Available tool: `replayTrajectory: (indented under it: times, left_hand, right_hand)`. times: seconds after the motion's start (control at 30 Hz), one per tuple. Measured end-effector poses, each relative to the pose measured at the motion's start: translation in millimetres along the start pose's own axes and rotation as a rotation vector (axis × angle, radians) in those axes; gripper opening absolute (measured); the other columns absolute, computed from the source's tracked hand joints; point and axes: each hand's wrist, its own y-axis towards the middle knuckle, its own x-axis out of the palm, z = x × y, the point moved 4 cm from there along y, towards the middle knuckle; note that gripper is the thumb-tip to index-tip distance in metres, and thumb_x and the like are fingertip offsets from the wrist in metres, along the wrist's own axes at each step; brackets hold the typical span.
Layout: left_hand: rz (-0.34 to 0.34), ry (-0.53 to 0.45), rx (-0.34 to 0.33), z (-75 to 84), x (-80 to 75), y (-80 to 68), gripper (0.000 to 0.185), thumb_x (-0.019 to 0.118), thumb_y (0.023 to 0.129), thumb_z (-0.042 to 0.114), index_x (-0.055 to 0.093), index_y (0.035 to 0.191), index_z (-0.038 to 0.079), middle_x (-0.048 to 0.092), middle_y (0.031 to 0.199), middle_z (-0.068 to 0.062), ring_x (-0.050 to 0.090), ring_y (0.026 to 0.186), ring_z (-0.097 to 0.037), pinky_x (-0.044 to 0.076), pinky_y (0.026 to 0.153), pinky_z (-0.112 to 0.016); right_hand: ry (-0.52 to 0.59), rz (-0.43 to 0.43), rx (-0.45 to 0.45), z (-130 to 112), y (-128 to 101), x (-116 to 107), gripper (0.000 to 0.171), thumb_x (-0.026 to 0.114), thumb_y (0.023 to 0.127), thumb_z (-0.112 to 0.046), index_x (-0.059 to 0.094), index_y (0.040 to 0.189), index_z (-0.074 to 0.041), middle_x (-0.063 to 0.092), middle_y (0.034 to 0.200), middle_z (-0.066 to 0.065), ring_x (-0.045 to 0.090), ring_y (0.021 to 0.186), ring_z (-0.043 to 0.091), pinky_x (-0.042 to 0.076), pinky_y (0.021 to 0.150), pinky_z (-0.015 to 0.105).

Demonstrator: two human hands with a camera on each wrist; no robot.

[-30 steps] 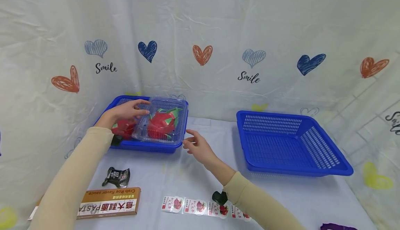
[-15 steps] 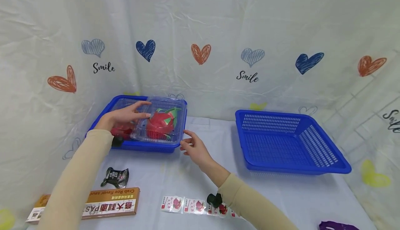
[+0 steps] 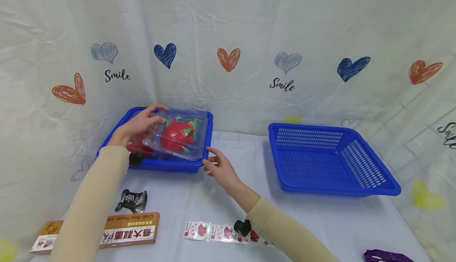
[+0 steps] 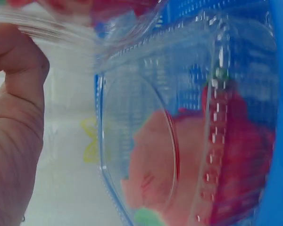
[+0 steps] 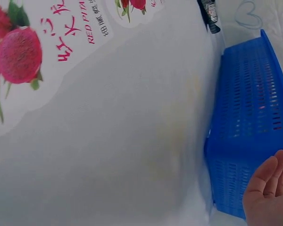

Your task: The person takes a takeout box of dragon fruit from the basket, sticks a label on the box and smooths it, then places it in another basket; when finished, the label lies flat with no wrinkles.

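Since the earlier frame, the clear plastic clamshell box (image 3: 178,134) holding a red dragon fruit has tilted up at its left end, lifted clear of the blue perforated basket (image 3: 208,129) beneath it. Left hand (image 3: 137,126) — fingers curled over the box's near-left rim, holding it. Right hand (image 3: 220,169) — open, fingers relaxed, just beside the box's right corner, contact not confirmed. Judgement: thin shell likely light, slick and prone to flex; support at opposite rims or underneath is advisable. A second boxed fruit (image 4: 217,155) remains in the basket.
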Motion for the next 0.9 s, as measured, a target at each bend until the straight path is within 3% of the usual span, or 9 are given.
replayTrajectory:
  times: [0.27,0.47,0.7,0.9]
  left_hand:
    - [0.07,-0.168,0.027,2.6,-9.5,-7.4,0.038,0.048,0.101,0.014,0.041,0.138,0.02,0.04,0.062,-0.001,0.035,0.044,-0.015,0.033,0.042,-0.029]
    - [0.085,-0.25,0.034,16.9,-6.2,-19.9,0.037,0.046,0.1,0.008,0.041,0.135,0.016,0.04,0.06,-0.002,0.037,0.043,-0.014,0.034,0.041,-0.027]
    - [0.086,-0.299,0.096,27.0,-2.6,-22.3,0.037,0.045,0.1,0.006,0.039,0.135,0.015,0.04,0.058,0.0,0.036,0.043,-0.012,0.033,0.042,-0.026]
    - [0.089,-0.285,0.098,31.5,-1.5,-19.5,0.037,0.045,0.101,0.008,0.04,0.135,0.019,0.04,0.059,0.0,0.037,0.044,-0.013,0.034,0.043,-0.026]
  right_hand:
    - [-0.016,0.044,0.01,2.8,9.3,0.8,0.052,0.063,0.097,-0.029,0.045,0.145,-0.02,0.058,0.108,0.012,0.065,0.096,0.03,0.053,0.078,0.033]
    - [-0.033,0.024,0.002,5.2,11.9,1.2,0.051,0.064,0.096,-0.03,0.047,0.143,-0.02,0.059,0.105,0.009,0.065,0.092,0.027,0.053,0.077,0.032]
    - [-0.041,0.003,0.003,4.3,11.1,1.0,0.052,0.063,0.096,-0.032,0.045,0.144,-0.021,0.06,0.108,0.011,0.065,0.094,0.032,0.053,0.079,0.035]
    - [-0.03,0.0,0.012,6.1,13.3,-1.7,0.052,0.065,0.095,-0.033,0.047,0.143,-0.022,0.06,0.108,0.012,0.064,0.098,0.037,0.053,0.077,0.034]
